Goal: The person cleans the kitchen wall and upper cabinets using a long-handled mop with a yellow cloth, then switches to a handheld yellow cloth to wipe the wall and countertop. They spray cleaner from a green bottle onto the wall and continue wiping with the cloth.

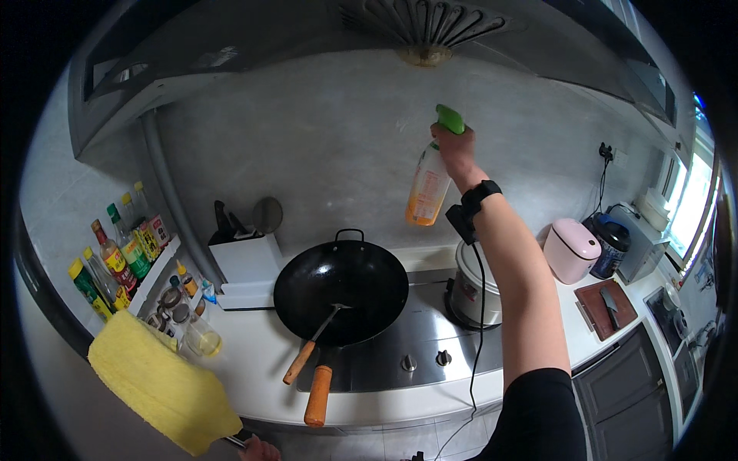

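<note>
- While my right hand (455,152) clasps the spray bottle (428,188) by its neck, the slightly tilted long axis drops toward half past six, above the stove (427,311).
- Wok (346,280): seven o'clock from it.
- Farther that way, my left hand (260,450) is cut off; I cannot tell its grip.

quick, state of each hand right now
Left hand: closed on the handle bearing a yellow cloth, partly cut off
Right hand: closed, holding the spray bottle

glare from right-hand window (694,201)
</note>
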### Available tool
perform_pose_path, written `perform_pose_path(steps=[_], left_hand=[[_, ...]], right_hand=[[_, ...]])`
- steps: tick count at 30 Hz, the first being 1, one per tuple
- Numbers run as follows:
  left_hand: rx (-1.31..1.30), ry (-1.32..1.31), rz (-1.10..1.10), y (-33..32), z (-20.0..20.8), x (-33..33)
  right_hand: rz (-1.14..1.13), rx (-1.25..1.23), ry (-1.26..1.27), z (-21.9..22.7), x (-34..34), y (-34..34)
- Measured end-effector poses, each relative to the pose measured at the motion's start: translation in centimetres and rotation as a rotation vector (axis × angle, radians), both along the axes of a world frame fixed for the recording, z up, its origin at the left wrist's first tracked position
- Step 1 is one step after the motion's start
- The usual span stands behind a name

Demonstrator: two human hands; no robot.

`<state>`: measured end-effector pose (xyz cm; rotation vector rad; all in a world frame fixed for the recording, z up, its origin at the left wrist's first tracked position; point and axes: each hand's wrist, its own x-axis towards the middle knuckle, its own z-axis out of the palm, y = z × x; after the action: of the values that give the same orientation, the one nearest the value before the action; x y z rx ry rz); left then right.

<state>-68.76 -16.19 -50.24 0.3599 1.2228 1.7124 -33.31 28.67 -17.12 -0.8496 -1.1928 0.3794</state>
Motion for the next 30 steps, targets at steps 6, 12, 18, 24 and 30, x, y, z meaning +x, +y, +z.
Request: perform_pose_path(steps=[6,12,18,24,30], left_hand=[[-0.026,0.016,0.070,0.2,0.5,0.0],[0.037,0.113,0.051,0.0,2.0,1.4],[0.057,0.073,0.043,0.0,2.3,2.4],[0.055,0.053,0.059,-0.4,2.1,2.5],[0.142,0.031,-0.010,-0.2,2.8,3.8]], right_hand=[[0.009,0.041,0.120,0.6,8.1,1.7],[0.015,0.148,0.360,1.7,18.7,0.9],[-0.080,0.069,0.306,0.4,24.7,-1.4],[0.012,0.046,0.161,0.5,29.8,-7.5],[-0.090,-0.050,0.088,2.3,35.3,-14.0]])
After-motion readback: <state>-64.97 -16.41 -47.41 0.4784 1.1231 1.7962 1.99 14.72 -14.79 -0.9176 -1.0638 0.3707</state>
